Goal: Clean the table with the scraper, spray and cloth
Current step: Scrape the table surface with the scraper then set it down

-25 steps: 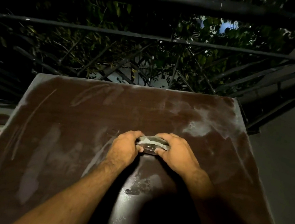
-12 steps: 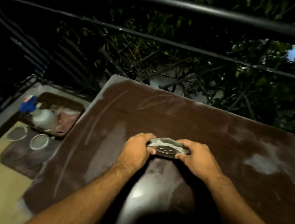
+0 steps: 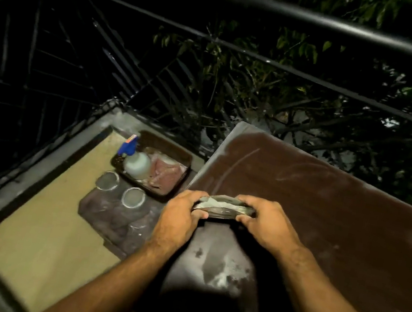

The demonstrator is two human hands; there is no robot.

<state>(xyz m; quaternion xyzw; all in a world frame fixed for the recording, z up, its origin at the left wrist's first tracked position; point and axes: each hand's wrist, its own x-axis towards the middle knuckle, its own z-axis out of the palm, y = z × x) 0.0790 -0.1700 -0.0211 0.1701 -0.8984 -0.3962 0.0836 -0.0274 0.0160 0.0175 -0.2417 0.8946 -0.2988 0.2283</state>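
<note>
A dusty brown table (image 3: 338, 219) fills the right half of the head view. Both hands hold a grey scraper (image 3: 222, 207) caked with whitish dust, near the table's left edge. My left hand (image 3: 180, 218) grips its left end and my right hand (image 3: 267, 223) grips its right end. Behind the scraper runs a darker, cleaner strip with patches of white residue (image 3: 223, 273). A clear spray bottle (image 3: 136, 163) with a blue trigger lies in a dark tray (image 3: 173, 150) on the floor to the left. A pinkish cloth (image 3: 166, 173) lies beside the bottle in the tray.
Two round rings (image 3: 134, 197) sit on a dark mat (image 3: 112, 219) on the tan floor (image 3: 50, 233) left of the table. A black metal railing (image 3: 271, 55) runs along the far side and left corner, with leafy branches behind it.
My view has swung to the left, bringing the tray, spray bottle and floor into sight. The hands and scraper now sit at the table's left edge, with the scraper seemingly lifted.
</note>
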